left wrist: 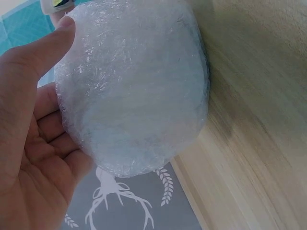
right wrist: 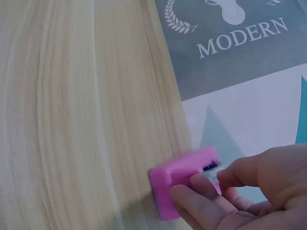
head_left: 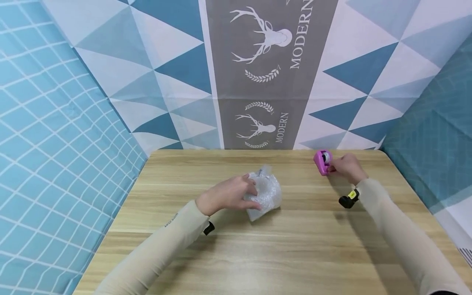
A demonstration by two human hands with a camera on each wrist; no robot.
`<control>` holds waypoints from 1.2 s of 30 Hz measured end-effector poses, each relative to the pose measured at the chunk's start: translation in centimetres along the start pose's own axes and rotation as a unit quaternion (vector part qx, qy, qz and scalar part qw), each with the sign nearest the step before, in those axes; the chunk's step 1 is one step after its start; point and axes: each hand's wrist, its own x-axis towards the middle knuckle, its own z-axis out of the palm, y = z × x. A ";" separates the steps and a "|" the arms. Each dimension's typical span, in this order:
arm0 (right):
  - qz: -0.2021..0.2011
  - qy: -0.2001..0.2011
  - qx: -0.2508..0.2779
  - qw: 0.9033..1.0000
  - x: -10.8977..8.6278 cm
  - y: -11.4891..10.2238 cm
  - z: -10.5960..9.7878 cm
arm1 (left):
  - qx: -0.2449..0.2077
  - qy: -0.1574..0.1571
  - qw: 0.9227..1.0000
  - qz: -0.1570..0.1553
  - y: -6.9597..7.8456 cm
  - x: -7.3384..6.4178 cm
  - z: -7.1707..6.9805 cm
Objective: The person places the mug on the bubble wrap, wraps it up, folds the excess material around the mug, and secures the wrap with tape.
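A rounded bundle in clear bubble wrap [head_left: 268, 192] stands near the middle of the wooden table, its loose wrap end sticking up at the back. My left hand [head_left: 232, 192] grips its left side, thumb on one face and fingers curled behind, as the left wrist view shows with the bundle [left wrist: 136, 96] filling much of it. What is inside the wrap is hidden. Toward the back right edge is a pink tape dispenser [head_left: 321, 163] with a small roll in it. My right hand [head_left: 347, 167] holds it from the right, fingers against the dispenser's side [right wrist: 180, 177] and thumb by the roll.
The wooden table [head_left: 236, 254] ends at a patterned cloth backdrop [head_left: 250, 82] with deer prints. A blue gridded cloth [head_left: 55, 155] hangs along the left side, and a teal cloth [head_left: 435, 135] along the right. Black devices sit on both wrists.
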 end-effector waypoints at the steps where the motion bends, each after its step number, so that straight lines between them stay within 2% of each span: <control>1: 0.006 0.000 0.012 1.000 0.0 0.1 0.1 | 0.001 -0.001 1.000 0.000 0.0 0.0 0.1; 5: 0.020 0.002 0.042 0.999 -0.3 0.6 0.2 | 0.001 -0.004 1.000 0.002 0.0 0.1 0.2; 9: 0.021 0.008 0.034 0.999 -0.4 0.6 0.3 | 0.001 -0.002 1.000 -0.001 0.0 0.1 0.1; 17: 0.029 0.017 0.062 0.998 -0.3 0.8 1.0 | 0.000 0.005 1.000 -0.003 -0.1 0.0 0.3; 23: 0.030 0.004 0.151 0.988 -0.5 1.0 1.4 | -0.004 0.007 1.000 -0.008 -0.1 -0.2 0.2; 25: 0.033 0.001 0.165 0.986 -0.5 1.0 1.6 | -0.006 0.005 1.000 -0.009 0.0 -0.3 0.3; 28: 0.035 -0.003 0.162 0.986 -0.5 1.0 1.7 | -0.009 0.002 1.000 -0.010 0.0 -0.3 0.4; 36: 0.037 0.015 0.099 0.994 -0.4 0.9 1.8 | -0.007 0.007 1.000 -0.011 -0.1 -0.4 0.4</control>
